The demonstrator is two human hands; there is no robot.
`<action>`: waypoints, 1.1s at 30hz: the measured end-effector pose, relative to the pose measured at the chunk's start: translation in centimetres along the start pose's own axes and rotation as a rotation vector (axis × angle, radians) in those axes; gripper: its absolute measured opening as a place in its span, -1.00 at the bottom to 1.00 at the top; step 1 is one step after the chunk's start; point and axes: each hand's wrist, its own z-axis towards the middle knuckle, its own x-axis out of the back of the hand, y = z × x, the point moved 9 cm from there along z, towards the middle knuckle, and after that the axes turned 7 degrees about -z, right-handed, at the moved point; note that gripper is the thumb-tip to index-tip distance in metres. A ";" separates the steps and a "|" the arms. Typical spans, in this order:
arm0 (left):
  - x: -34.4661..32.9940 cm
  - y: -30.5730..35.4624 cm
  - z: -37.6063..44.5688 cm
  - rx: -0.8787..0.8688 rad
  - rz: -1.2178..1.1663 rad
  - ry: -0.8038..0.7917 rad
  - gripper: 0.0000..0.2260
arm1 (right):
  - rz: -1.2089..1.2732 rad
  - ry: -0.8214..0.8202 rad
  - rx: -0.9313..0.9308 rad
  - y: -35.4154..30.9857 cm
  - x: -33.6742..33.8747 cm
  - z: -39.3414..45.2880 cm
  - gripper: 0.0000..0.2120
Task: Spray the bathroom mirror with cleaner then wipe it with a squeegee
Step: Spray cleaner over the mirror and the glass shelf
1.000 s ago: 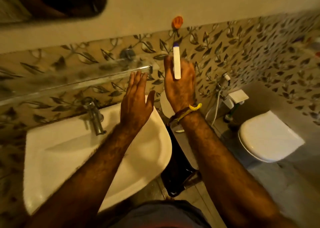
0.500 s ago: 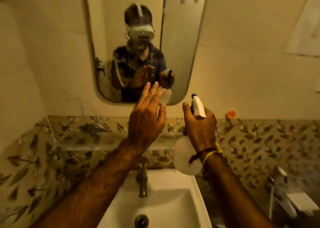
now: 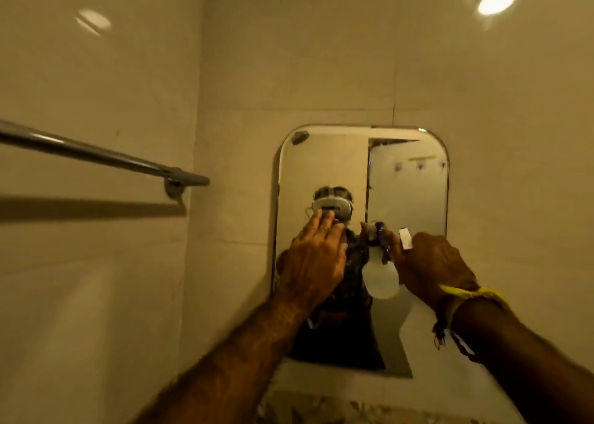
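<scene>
A rounded bathroom mirror (image 3: pixel 408 192) hangs on the beige tiled wall straight ahead. My left hand (image 3: pixel 313 256) is raised in front of its lower left part, fingers spread and holding nothing. To its right, my right hand (image 3: pixel 430 266) grips a spray bottle (image 3: pixel 405 237) whose white nozzle head sticks up above my fingers and points at the glass. The bottle's pale round body shows beside my hand, partly mixed with its reflection. A yellow band sits on my right wrist. No squeegee is in view.
A metal towel bar (image 3: pixel 96 155) juts out from the left wall at about mirror height. A ceiling light (image 3: pixel 496 2) glows at the upper right. Leaf-patterned tiles (image 3: pixel 321 407) run below the mirror.
My view has swung up from the sink and toilet to the mirror. Both hands have risen with it, and the spray bottle is now level with the glass.
</scene>
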 end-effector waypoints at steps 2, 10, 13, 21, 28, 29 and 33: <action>-0.3 -0.4 1.0 0.024 0.005 -0.006 -0.55 | 0.255 -0.074 -0.147 1.4 -0.4 0.7 -0.52; -0.1 -2.1 3.3 0.059 0.031 0.008 -0.54 | 1.080 -0.092 -0.376 2.1 -2.7 0.1 -0.51; 0.4 -3.3 3.7 0.066 0.093 0.007 -0.53 | 1.126 -0.098 -0.548 2.5 -3.7 0.1 -0.43; 2.8 -8.5 5.7 0.136 0.167 0.062 -0.46 | 0.684 -0.040 -0.004 -5.0 0.2 5.2 -0.75; 0.3 -12.0 7.4 0.296 -0.009 -0.067 -0.19 | 0.426 0.063 0.199 -9.9 1.5 8.2 -0.72; -0.2 -12.2 7.3 0.310 -0.017 -0.071 -0.19 | 0.422 0.058 0.205 -10.3 1.1 8.3 -0.73; -1.0 -12.8 6.8 0.312 0.013 -0.006 -0.19 | 0.486 0.052 0.173 -10.2 -0.5 8.7 -0.74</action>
